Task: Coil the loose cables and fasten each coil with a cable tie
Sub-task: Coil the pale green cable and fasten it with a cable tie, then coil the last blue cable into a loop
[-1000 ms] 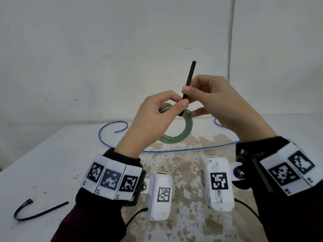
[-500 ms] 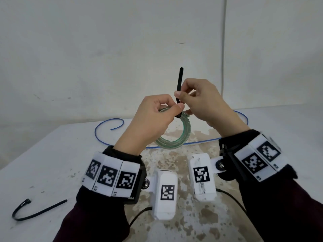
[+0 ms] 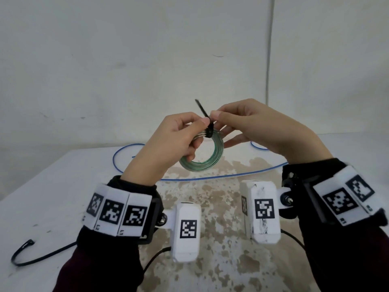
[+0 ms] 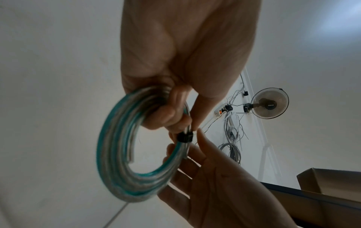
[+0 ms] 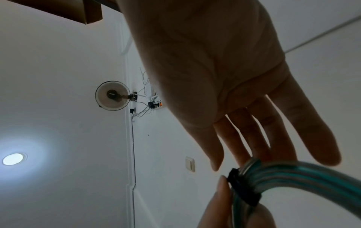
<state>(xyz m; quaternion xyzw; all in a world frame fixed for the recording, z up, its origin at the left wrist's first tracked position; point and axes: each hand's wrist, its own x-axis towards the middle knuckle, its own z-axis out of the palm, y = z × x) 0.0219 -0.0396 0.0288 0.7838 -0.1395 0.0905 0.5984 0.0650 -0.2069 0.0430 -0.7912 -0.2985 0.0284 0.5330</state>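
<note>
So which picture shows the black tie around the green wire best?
The head view: it shows the black tie whole, its band round the green wire and its tail sticking up between both hands. The left wrist view shows only the band, and the right wrist view shows it close but dim.

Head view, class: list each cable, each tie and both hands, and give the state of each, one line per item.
Green cable: coiled, held up off the table.
Black cable tie: wrapped round the coil, tail sticking up.
Left hand: grips the coil beside the tie.
Right hand: pinches the tie, other fingers straight.
Blue cable: loose, uncoiled on the table.
Spare black tie: unused, lying on the table.
</note>
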